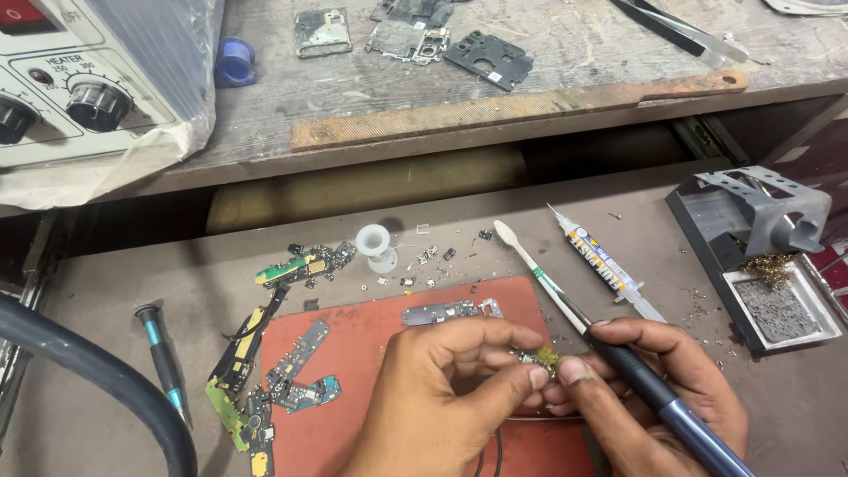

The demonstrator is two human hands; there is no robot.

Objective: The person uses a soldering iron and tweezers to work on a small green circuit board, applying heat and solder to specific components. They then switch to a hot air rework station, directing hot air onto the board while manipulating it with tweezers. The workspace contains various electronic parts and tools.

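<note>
Pinching a small yellow-green circuit part (546,357) between thumb and forefinger, left hand (450,389) has its grip clamped over the red rubber mat (353,353). Right hand (654,389), grip closed on a dark blue-grey soldering pen (658,393), tip at the part. Step judged: soldering; steady tip contact needed. Beyond: white-handled brush (530,261), flux syringe (605,263), white spool (375,246), grey table (115,283).

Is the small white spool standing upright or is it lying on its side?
Upright. The spool stands on one flange on the worktop, its other round flange facing up, behind the red mat.
</note>
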